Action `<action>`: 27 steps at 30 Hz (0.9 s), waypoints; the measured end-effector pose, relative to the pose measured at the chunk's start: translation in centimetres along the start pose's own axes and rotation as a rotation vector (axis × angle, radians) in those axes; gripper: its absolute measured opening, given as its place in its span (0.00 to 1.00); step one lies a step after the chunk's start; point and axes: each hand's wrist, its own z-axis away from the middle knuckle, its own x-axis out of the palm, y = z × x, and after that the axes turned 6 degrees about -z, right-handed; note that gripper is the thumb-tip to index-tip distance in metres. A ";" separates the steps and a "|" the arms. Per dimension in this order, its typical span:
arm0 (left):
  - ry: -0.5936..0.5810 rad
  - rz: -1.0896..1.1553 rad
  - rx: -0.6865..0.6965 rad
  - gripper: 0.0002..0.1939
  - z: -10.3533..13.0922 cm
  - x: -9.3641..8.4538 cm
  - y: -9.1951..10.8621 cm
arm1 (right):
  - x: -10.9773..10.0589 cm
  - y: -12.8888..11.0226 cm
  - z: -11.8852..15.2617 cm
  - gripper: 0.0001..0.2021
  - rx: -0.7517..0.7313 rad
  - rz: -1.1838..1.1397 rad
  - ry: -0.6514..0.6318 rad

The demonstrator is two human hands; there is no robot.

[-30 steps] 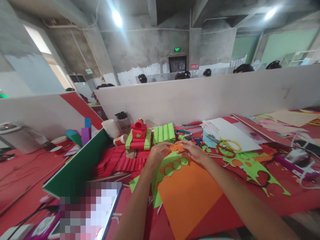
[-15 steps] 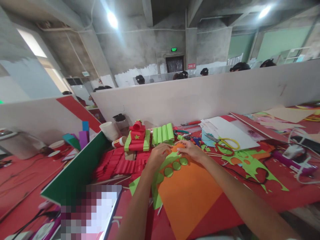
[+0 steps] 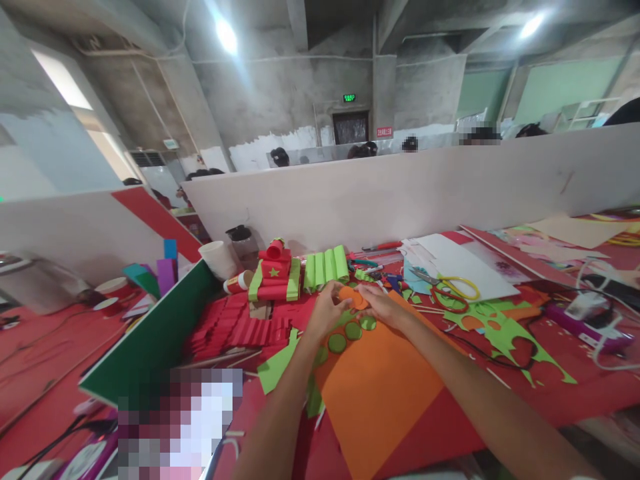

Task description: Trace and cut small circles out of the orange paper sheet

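Note:
Small orange paper discs [image 3: 353, 296] are between my two hands. My left hand [image 3: 327, 311] is closed on their left side, and my right hand [image 3: 383, 305] pinches them from the right. Just below lies a row of round green pieces [image 3: 353, 331] along the upper left edge of a large orange sheet [image 3: 380, 387]. Light green paper [image 3: 280, 365] sticks out left of my left forearm. A red and green paper model with a yellow star [image 3: 275, 272] stands behind my left hand, beside rolled green paper [image 3: 327, 268].
Scissors with yellow and red handles [image 3: 455, 292] lie at the right near green cut-out scraps [image 3: 525, 340]. Folded red strips [image 3: 240, 332] fill the left. A green board [image 3: 155, 340] leans there, with a blurred screen in front. A white partition [image 3: 350, 200] stands behind.
The orange discs now show more fully between my hands, which have moved slightly apart. The green sheet beneath them is less visible, and more orange paper shows beside my right wrist.

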 end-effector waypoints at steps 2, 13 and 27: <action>0.032 -0.005 -0.010 0.16 -0.1 0.2 -0.2 | 0.2 0.0 0.2 0.14 0.004 -0.007 -0.012; -0.005 -0.096 0.035 0.06 -0.2 -0.9 0.8 | 0.7 -0.8 0.5 0.13 -0.003 0.036 -0.022; -0.070 -0.541 0.270 0.23 0.5 0.3 1.0 | 0.5 -0.2 0.1 0.21 0.066 -0.078 -0.061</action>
